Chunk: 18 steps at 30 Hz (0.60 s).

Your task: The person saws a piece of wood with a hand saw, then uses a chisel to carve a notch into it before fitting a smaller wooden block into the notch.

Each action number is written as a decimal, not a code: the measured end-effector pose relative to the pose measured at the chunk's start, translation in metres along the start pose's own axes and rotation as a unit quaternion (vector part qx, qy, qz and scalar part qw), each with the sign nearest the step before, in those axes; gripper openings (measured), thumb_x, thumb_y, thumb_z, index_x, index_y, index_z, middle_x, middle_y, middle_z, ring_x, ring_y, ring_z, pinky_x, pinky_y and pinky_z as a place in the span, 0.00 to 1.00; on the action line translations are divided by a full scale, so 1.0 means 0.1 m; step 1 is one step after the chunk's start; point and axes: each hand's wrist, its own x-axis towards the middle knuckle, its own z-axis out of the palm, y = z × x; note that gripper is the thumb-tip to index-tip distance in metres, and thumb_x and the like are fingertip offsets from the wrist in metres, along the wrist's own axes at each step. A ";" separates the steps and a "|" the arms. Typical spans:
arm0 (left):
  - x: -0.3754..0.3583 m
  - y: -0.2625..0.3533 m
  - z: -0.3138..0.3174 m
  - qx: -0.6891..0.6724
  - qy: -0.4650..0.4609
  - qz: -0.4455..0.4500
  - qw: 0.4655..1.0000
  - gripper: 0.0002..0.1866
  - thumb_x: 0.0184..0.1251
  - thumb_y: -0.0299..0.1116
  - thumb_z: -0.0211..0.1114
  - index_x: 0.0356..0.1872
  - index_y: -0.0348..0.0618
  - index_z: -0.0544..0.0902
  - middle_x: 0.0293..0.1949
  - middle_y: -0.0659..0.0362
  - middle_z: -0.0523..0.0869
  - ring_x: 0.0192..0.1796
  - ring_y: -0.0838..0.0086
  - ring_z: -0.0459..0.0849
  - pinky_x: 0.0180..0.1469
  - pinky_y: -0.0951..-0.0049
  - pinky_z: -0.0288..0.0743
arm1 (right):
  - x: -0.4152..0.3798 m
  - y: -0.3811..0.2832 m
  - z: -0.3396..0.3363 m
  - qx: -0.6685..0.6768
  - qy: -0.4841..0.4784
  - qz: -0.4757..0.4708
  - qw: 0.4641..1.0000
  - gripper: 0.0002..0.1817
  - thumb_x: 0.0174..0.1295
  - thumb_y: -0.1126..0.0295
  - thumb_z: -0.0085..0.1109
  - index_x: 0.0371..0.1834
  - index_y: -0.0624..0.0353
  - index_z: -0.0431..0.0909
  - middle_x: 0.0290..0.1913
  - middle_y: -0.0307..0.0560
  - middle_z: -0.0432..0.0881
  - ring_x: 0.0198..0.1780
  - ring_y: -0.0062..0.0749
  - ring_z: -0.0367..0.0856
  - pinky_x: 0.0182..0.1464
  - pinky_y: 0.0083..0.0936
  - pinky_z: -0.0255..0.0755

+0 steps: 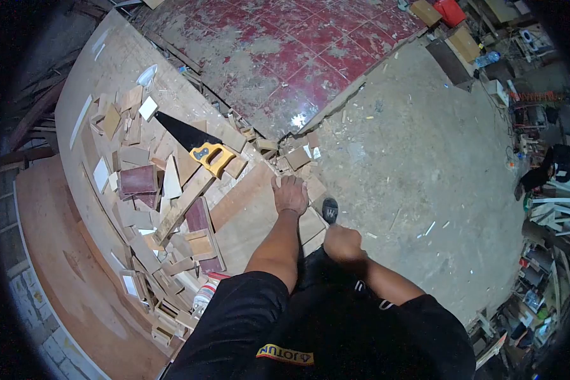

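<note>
Littering the tabletop [85, 79] at left, offcuts [138, 181] lay near concrete floor [418, 158]; left hand [290, 193] pressed open, right hand [344, 244] clenched, contents hidden.

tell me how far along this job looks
Looks done: the small wood pieces heaped around the saw. In hand: the left hand presses flat on a board; the right hand is a blurred fist, its grip unclear. Left: perhaps that board; how much, I can't tell.

Dusty red tiles [326, 47], clear plastic bottle [487, 59]
</note>
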 end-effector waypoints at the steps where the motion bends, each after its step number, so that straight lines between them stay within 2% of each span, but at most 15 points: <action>1: 0.00 0.00 0.00 0.000 -0.001 -0.003 1.000 0.15 0.69 0.43 0.50 0.42 0.49 0.82 0.45 0.60 0.80 0.57 0.69 0.73 0.70 0.49 0.43 | 0.01 0.00 0.03 -0.001 -0.002 -0.001 1.000 0.13 0.60 0.68 0.49 0.38 0.62 0.82 0.37 0.57 0.86 0.39 0.50 0.87 0.39 0.44 0.80; 3: 0.00 0.01 0.00 -0.001 -0.003 -0.003 1.000 0.15 0.70 0.43 0.50 0.42 0.48 0.82 0.45 0.60 0.80 0.57 0.69 0.73 0.70 0.49 0.43 | 0.11 -0.01 0.18 0.024 0.011 0.063 0.998 0.12 0.60 0.68 0.49 0.38 0.62 0.82 0.35 0.56 0.86 0.38 0.50 0.87 0.39 0.44 0.80; 5: 0.00 0.01 0.01 0.006 -0.006 -0.005 1.000 0.15 0.70 0.43 0.49 0.43 0.48 0.82 0.46 0.60 0.80 0.57 0.69 0.72 0.70 0.49 0.43 | 0.59 -0.04 0.39 0.022 0.055 0.025 0.998 0.12 0.60 0.68 0.49 0.38 0.62 0.82 0.37 0.57 0.86 0.39 0.50 0.87 0.39 0.44 0.80; 7: 0.01 0.02 0.00 0.008 -0.006 -0.004 1.000 0.15 0.70 0.43 0.50 0.43 0.48 0.82 0.46 0.60 0.81 0.58 0.69 0.72 0.70 0.49 0.43 | 0.91 -0.12 0.35 0.044 0.071 0.026 0.996 0.12 0.60 0.69 0.49 0.37 0.61 0.82 0.38 0.58 0.86 0.40 0.49 0.87 0.39 0.44 0.80; 10: -0.02 0.02 -0.02 0.006 -0.007 -0.001 1.000 0.15 0.69 0.43 0.50 0.42 0.48 0.82 0.46 0.60 0.81 0.58 0.69 0.72 0.70 0.49 0.43 | 0.75 -0.09 0.31 0.043 0.058 0.020 0.997 0.12 0.60 0.69 0.49 0.37 0.62 0.82 0.39 0.58 0.86 0.41 0.50 0.87 0.40 0.43 0.80; 12: 0.01 0.01 -0.02 0.000 -0.002 0.003 1.000 0.15 0.69 0.43 0.50 0.42 0.48 0.82 0.46 0.60 0.81 0.58 0.69 0.72 0.70 0.49 0.43 | 0.32 -0.03 0.11 0.027 -0.018 0.001 0.999 0.12 0.59 0.70 0.49 0.36 0.62 0.82 0.38 0.59 0.86 0.40 0.51 0.87 0.40 0.42 0.80; 15: -0.01 -0.02 0.03 -0.002 0.010 0.008 1.000 0.15 0.69 0.42 0.50 0.42 0.48 0.82 0.45 0.60 0.81 0.57 0.68 0.73 0.71 0.49 0.43 | -0.14 0.03 0.08 0.003 0.037 -0.001 0.999 0.11 0.59 0.71 0.49 0.36 0.62 0.82 0.38 0.61 0.85 0.40 0.53 0.86 0.40 0.43 0.80; 18: 0.00 -0.01 0.05 -0.007 0.012 0.009 1.000 0.14 0.69 0.43 0.51 0.41 0.48 0.82 0.45 0.60 0.81 0.57 0.68 0.73 0.70 0.49 0.43 | 0.30 -0.04 0.07 0.058 0.016 0.032 0.998 0.11 0.59 0.71 0.48 0.36 0.63 0.80 0.37 0.62 0.85 0.39 0.54 0.86 0.39 0.45 0.79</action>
